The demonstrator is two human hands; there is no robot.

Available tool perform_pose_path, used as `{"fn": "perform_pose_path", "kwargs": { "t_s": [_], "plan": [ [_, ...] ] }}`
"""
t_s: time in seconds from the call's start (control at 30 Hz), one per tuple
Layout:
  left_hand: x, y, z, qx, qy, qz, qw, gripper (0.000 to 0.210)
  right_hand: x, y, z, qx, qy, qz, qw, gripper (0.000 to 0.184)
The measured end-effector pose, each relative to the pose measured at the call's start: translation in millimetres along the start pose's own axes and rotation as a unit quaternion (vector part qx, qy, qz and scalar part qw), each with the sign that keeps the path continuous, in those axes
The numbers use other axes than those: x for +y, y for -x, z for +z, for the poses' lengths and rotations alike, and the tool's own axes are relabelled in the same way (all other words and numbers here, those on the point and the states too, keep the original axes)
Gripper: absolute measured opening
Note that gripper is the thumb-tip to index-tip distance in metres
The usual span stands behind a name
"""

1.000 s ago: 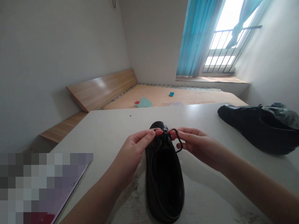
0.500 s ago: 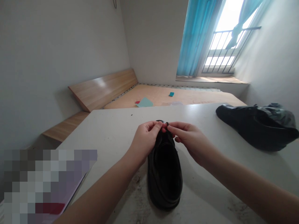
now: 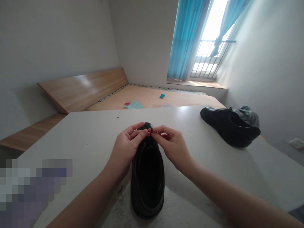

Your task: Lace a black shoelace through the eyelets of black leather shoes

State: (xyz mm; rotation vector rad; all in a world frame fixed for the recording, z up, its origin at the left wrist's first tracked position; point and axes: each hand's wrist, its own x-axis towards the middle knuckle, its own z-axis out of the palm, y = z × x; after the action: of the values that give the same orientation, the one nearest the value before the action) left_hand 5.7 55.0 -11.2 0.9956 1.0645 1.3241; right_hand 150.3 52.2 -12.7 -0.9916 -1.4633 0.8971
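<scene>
A black shoe [image 3: 148, 180] stands on the white table in front of me, its toe pointing away and its heel toward me. My left hand [image 3: 128, 141] is closed at the left of the lacing, thumb and fingers pinched over the shoe's front; what lies between its fingertips is too small to see fully. On the other side, my right hand [image 3: 169, 141] pinches a black shoelace [image 3: 152, 129], which curves up in a small loop. A reddish spot shows between the two hands' fingertips. The fingers hide most of the lacing.
Another black shoe [image 3: 230, 128] lies at the right of the white table [image 3: 95, 133], with a crumpled grey bundle [image 3: 248, 115] behind it. Beyond are a bed [image 3: 147, 91] with a pale green item [image 3: 134, 104] and a small teal item [image 3: 162, 96]. A blurred-out patch covers the lower left.
The view has turned right, so everything sits further left. My left index finger is more stretched out over the toe. Both hands stay at the shoe's lacing.
</scene>
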Motion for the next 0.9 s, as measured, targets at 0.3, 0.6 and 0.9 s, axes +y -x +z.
{"fn": "perform_pose_path", "kwargs": {
  "t_s": [0.3, 0.6, 0.9],
  "plan": [
    [1.5, 4.7, -1.5, 0.007, -0.119, 0.024, 0.993, 0.042, -4.5, -1.8, -4.2, -0.008, 0.132, -0.112, 0.985, 0.013],
    [-3.7, 8.6, -2.0, -0.017, -0.144, 0.092, 0.985, 0.031, -6.5, -9.8, -2.4, -0.052, 0.052, 0.019, 0.997, 0.015],
    [-4.0, 7.9, -4.0, -0.036, -0.096, 0.1, 0.99, 0.022, -11.7, -5.6, -1.7, -0.036, 0.098, 0.013, 0.994, 0.012]
  ]
}}
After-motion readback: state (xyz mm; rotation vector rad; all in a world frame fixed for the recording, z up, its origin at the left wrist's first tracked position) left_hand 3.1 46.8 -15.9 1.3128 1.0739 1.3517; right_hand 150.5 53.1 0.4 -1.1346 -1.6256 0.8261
